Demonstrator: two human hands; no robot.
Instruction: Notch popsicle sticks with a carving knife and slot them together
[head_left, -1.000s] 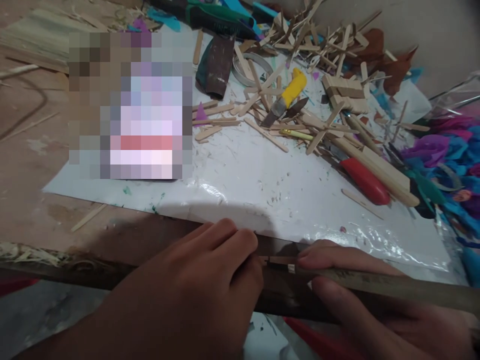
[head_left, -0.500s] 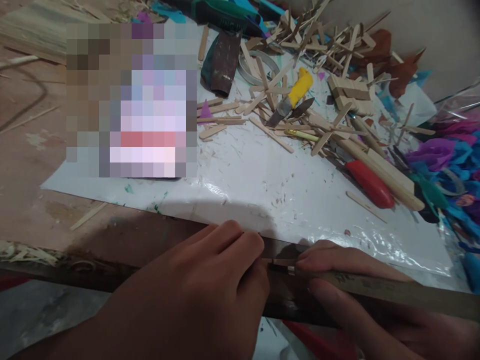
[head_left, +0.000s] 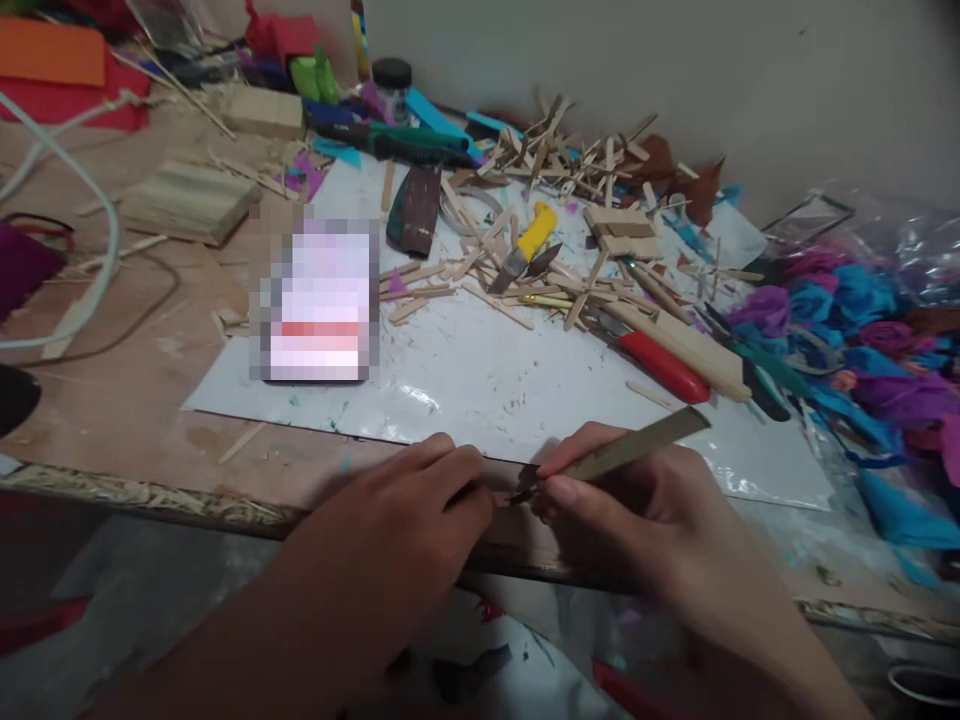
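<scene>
A craft workspace: wooden sticks (head_left: 587,289), a yellow-handled knife (head_left: 534,235) and perhaps tissue paper (head_left: 814,302) litter the worktable (head_left: 154,390).

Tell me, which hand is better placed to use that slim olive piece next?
The right hand, I'd say: it grips the slim olive piece, lower end toward the left hand. The left hand is curled near the front edge of the table, and what it may hold is mostly hidden.

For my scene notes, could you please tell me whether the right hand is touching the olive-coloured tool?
Touching: the head view shows the right hand pinching the olive-coloured tool between thumb and forefinger.
</scene>
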